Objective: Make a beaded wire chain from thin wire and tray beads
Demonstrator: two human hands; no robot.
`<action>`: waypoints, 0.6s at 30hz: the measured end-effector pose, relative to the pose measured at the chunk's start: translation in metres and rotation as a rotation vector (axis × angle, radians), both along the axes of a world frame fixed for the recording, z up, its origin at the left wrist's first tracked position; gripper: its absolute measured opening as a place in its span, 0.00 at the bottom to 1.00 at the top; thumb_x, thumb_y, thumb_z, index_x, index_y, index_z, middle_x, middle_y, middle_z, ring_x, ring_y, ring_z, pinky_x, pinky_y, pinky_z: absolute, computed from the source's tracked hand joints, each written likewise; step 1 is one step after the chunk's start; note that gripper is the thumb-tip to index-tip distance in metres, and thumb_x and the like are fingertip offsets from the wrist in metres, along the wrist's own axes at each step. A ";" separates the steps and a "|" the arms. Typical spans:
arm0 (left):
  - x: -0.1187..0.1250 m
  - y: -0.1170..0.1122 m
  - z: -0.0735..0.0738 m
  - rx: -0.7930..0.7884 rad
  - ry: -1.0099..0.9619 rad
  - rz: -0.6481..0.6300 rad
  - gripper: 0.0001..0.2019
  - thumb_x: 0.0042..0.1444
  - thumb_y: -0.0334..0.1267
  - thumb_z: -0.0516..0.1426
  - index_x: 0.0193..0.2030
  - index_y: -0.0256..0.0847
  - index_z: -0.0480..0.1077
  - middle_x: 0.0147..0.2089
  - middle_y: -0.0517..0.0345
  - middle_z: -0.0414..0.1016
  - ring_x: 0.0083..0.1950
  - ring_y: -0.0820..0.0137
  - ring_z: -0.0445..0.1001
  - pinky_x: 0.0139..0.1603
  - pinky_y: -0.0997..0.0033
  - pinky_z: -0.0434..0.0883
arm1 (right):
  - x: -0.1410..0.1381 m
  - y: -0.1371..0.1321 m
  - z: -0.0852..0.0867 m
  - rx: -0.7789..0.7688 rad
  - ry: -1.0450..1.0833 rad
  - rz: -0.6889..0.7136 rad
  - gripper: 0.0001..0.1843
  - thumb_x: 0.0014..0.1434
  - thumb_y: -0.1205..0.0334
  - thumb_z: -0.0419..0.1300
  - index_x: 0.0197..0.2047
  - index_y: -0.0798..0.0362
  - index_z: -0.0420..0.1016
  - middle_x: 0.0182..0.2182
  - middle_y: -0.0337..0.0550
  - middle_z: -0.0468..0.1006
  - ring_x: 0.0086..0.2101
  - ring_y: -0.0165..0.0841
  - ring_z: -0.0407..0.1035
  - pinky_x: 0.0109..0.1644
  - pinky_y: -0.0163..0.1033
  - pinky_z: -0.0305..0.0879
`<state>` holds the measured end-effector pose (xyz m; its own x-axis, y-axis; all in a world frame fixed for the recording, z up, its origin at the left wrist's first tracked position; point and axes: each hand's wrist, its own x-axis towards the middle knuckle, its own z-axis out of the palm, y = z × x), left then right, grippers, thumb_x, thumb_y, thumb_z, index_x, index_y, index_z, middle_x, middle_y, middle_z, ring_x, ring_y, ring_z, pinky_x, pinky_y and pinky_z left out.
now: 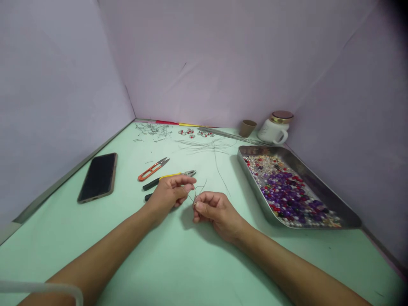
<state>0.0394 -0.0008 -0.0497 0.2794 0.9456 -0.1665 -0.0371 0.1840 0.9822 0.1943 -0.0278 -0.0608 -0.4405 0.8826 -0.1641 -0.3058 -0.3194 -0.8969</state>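
Note:
My left hand (170,193) and my right hand (213,209) meet near the middle of the green table (178,263). Both pinch a thin bent wire (198,190) that loops up between them. The right fingers are curled tight round the wire's lower end, where a small bead seems to sit. The left thumb and forefinger pinch the wire's other end, just above the handles of the pliers (168,178), which lie flat on the table.
Orange thread snips (153,169) lie beside the pliers. A dark phone (98,177) rests at the left. A metal tray (318,180) of purple, white and red beads stands at the right. Loose wires (207,144), small beaded pieces (191,133), a brown cup (247,127) and a lidded white mug (276,126) are at the back.

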 end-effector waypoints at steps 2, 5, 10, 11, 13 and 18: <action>0.000 0.001 0.000 -0.018 -0.004 0.098 0.09 0.46 0.36 0.57 0.36 0.37 0.69 0.17 0.68 0.57 0.17 0.81 0.53 0.17 0.80 0.50 | 0.000 0.001 -0.001 0.057 -0.053 -0.037 0.11 0.44 0.58 0.64 0.25 0.57 0.70 0.18 0.37 0.71 0.21 0.25 0.65 0.28 0.32 0.60; 0.000 0.001 0.006 0.022 -0.031 0.217 0.06 0.45 0.35 0.58 0.31 0.37 0.68 0.18 0.67 0.59 0.17 0.82 0.53 0.16 0.81 0.49 | 0.001 0.002 0.000 0.100 -0.122 -0.090 0.10 0.44 0.59 0.64 0.24 0.57 0.70 0.17 0.37 0.70 0.21 0.25 0.64 0.28 0.32 0.60; 0.000 0.000 0.013 0.064 -0.010 0.254 0.04 0.46 0.34 0.57 0.30 0.37 0.68 0.16 0.69 0.57 0.17 0.82 0.53 0.16 0.81 0.49 | 0.001 0.002 0.001 0.114 -0.139 -0.096 0.10 0.44 0.59 0.63 0.25 0.57 0.70 0.18 0.37 0.70 0.21 0.25 0.64 0.28 0.32 0.60; 0.000 -0.001 0.012 0.041 0.015 0.228 0.04 0.46 0.33 0.56 0.30 0.37 0.68 0.16 0.69 0.57 0.17 0.82 0.53 0.16 0.81 0.49 | 0.001 0.002 0.001 0.119 -0.135 -0.091 0.10 0.45 0.59 0.63 0.25 0.57 0.70 0.18 0.37 0.70 0.21 0.25 0.64 0.28 0.32 0.60; 0.001 -0.002 0.010 -0.029 0.076 0.130 0.04 0.45 0.32 0.56 0.30 0.37 0.69 0.16 0.67 0.58 0.17 0.81 0.54 0.17 0.80 0.50 | 0.001 0.002 -0.001 0.130 -0.125 -0.077 0.09 0.46 0.59 0.62 0.25 0.57 0.70 0.18 0.37 0.70 0.22 0.25 0.63 0.29 0.32 0.60; 0.004 -0.004 0.007 -0.102 0.082 -0.071 0.04 0.44 0.29 0.54 0.27 0.35 0.69 0.16 0.65 0.60 0.18 0.80 0.55 0.18 0.79 0.51 | 0.001 0.003 -0.005 0.138 -0.109 -0.065 0.10 0.46 0.59 0.63 0.26 0.58 0.70 0.19 0.37 0.70 0.21 0.25 0.63 0.28 0.32 0.59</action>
<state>0.0429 -0.0052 -0.0423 0.3269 0.9008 -0.2859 0.0591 0.2824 0.9575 0.1957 -0.0249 -0.0660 -0.3682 0.9260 -0.0831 -0.2202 -0.1737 -0.9599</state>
